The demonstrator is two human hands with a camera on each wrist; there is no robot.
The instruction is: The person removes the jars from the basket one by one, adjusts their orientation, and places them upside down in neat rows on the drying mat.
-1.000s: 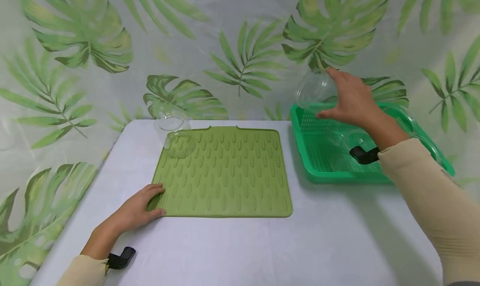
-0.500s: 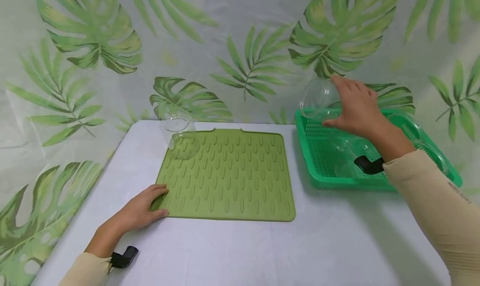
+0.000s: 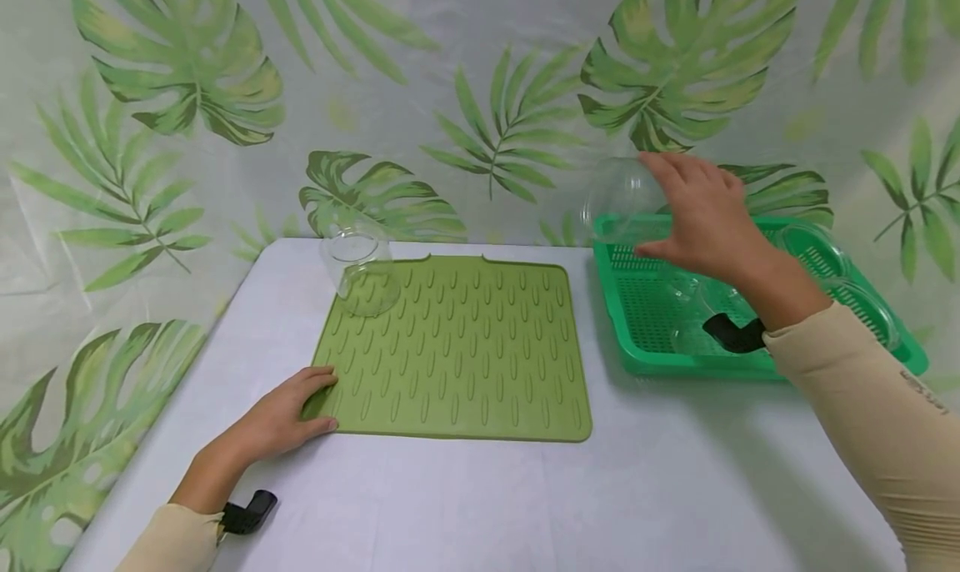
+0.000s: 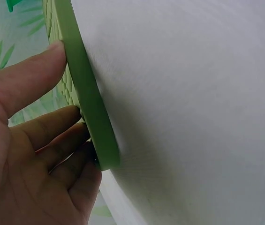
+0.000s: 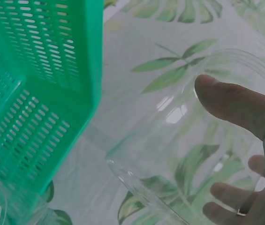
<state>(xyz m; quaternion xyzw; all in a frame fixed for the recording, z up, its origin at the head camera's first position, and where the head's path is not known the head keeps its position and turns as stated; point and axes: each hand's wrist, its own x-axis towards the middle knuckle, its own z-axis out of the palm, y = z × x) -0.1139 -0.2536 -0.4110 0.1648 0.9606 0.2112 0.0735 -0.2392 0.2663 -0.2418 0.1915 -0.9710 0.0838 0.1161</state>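
Observation:
My right hand [image 3: 705, 209] holds a clear cup [image 3: 618, 197] on its side above the left back of the green basket. In the right wrist view the thumb lies along the wall of the cup [image 5: 170, 126], with the fingers around the far side. A second clear cup [image 3: 363, 276] stands upside down on the back left corner of the green ridged mat [image 3: 450, 355]. At the mat's front left corner my left hand [image 3: 285, 413] rests, thumb at the front edge and fingertips against the left side. The left wrist view shows thumb [image 4: 52, 58] and fingers touching the mat's thick rim.
The green perforated basket [image 3: 618, 305] stands right of the mat, with several clear containers inside, partly hidden by my right forearm. A white cloth [image 3: 465, 505] covers the table. Behind it hangs a leaf-patterned curtain [image 3: 517, 22].
My right hand has carried the clear cup slightly to the left over the basket. The view has shifted a little. My left hand stays at the mat's corner, and the cup there has not moved.

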